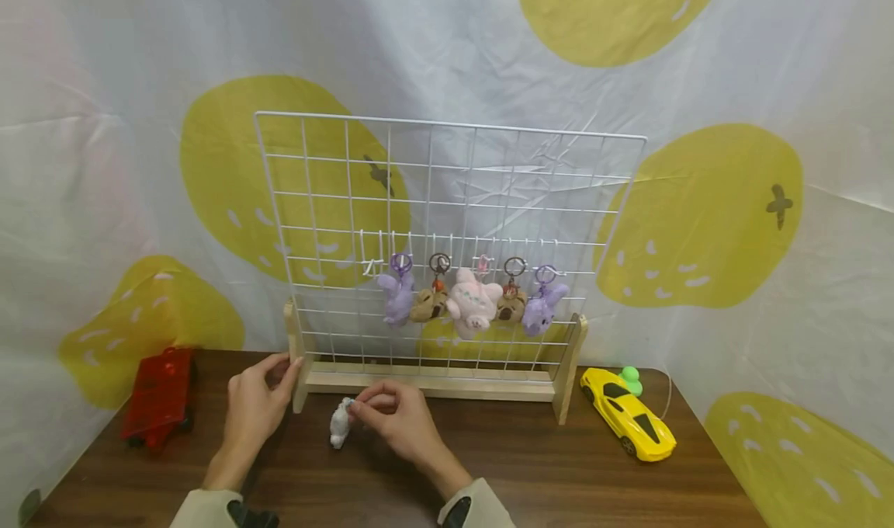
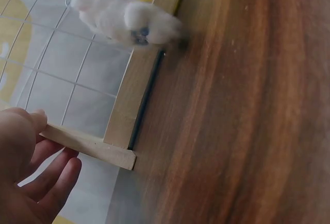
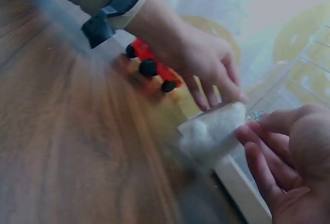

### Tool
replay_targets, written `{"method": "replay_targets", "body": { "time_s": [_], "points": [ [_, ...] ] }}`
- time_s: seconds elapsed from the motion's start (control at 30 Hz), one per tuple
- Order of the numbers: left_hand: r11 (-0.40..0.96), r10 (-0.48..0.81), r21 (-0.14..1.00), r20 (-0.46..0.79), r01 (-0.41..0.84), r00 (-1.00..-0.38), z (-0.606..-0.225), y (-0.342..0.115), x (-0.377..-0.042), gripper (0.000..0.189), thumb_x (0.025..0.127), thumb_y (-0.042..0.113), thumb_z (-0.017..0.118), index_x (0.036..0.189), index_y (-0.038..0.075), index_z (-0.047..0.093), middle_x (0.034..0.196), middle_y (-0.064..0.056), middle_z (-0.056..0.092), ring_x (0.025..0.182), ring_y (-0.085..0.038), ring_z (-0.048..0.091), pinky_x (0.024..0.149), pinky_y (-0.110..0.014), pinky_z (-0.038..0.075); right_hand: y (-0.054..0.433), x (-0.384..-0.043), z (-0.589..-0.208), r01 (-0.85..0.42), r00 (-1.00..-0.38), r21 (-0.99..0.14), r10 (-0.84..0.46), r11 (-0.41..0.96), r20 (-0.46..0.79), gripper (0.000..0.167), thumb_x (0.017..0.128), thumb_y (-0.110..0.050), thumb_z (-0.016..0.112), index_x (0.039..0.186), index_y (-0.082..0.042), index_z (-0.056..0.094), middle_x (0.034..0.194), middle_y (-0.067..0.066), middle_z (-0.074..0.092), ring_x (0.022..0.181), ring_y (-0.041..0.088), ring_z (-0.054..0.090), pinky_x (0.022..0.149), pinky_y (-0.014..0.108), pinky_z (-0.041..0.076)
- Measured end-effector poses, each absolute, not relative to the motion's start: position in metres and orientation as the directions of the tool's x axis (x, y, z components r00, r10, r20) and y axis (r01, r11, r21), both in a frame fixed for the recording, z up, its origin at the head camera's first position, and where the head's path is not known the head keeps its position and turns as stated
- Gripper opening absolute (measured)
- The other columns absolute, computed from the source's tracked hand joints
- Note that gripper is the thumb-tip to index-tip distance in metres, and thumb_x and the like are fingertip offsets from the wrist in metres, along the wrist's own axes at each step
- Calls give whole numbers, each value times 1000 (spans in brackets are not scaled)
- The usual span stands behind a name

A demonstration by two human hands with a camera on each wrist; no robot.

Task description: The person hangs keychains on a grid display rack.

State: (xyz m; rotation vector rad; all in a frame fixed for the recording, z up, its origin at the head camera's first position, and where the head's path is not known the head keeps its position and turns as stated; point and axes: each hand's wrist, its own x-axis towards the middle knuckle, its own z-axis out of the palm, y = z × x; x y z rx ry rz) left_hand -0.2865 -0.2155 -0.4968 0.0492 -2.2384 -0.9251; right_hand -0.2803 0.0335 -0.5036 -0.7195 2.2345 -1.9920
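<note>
My right hand (image 1: 401,419) pinches a white plush keychain (image 1: 340,424) by the small ring at its top. The plush hangs just in front of the rack's left end; blue details show on its fluffy body (image 2: 129,20) in the left wrist view. At the left, my left hand (image 1: 257,396) holds the wooden upright (image 1: 296,357) of the rack between thumb and fingers. A white wire grid (image 1: 447,171) stands in this wooden base. From its hooks hang two purple plush keychains (image 1: 399,299), two brown ones (image 1: 430,304) and a pink one (image 1: 475,301) in the middle.
Bare white hooks (image 1: 372,265) project from the grid left of the hanging plushes. A red toy vehicle (image 1: 161,396) stands at the table's left side. On the right are a yellow toy car (image 1: 628,415) and a small green object (image 1: 632,380). A lemon-print curtain (image 1: 447,39) hangs behind.
</note>
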Motion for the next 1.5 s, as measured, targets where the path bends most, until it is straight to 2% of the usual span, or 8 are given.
{"method": "replay_targets", "body": {
  "time_s": [0.13,0.3,0.43,0.67,0.83,1.07,1.27,1.5],
  "points": [
    [743,-282,634,586,214,-760,-496,-216,-287,20,98,25,83,107,8,85,87,-8,84,78,-16,77,68,0,40,40,-284,-495,-287,-911,-957,-323,50,256,17,97,-20,83,109,-9,81,102,13,85,95,17,82,80,19,59],
    [743,-283,636,580,208,-764,-496,-215,-287,19,98,25,82,107,8,85,88,-8,84,78,-16,78,68,-13,53,48,-289,-490,-277,-927,-958,-283,72,246,21,96,-22,84,116,-13,83,110,8,85,100,7,78,92,20,58],
    [747,-286,633,581,203,-762,-496,-215,-287,19,98,25,83,107,8,85,88,-9,84,78,-18,79,69,-25,59,52,-292,-489,-282,-926,-956,-284,79,250,20,98,-21,81,115,-11,82,113,12,82,95,5,73,86,21,56],
    [746,-290,635,580,199,-761,-496,-216,-287,20,98,26,83,107,9,85,87,-8,84,77,-16,78,68,-8,49,52,-292,-484,-285,-920,-958,-290,27,265,20,102,-16,73,116,-1,73,116,20,82,98,6,75,83,19,54],
    [754,-286,624,594,205,-752,-496,-216,-287,18,97,24,83,106,8,85,87,-8,84,76,-16,78,68,-15,54,53,-292,-479,-268,-930,-963,-265,16,255,24,103,-15,73,118,3,72,111,21,82,98,9,78,81,19,54],
    [755,-278,620,599,215,-751,-497,-215,-287,18,97,23,84,106,8,85,87,-9,84,77,-17,78,68,-9,50,56,-288,-466,-340,-904,-940,-277,5,325,23,103,-15,73,123,-4,78,108,22,82,91,5,76,77,19,55],
    [744,-283,630,599,222,-749,-497,-216,-288,18,97,23,84,106,7,85,86,-9,84,76,-16,77,68,0,42,54,-280,-445,-399,-871,-917,-304,-24,387,38,103,-15,74,141,-12,71,108,23,81,89,5,77,77,21,58],
    [748,-278,624,604,227,-747,-498,-216,-288,18,97,22,84,106,7,85,86,-8,84,75,-18,78,68,-19,57,46,-270,-417,-436,-860,-897,-259,-75,440,33,100,-14,78,129,-1,69,106,21,82,91,6,77,84,22,60]
  ]
}}
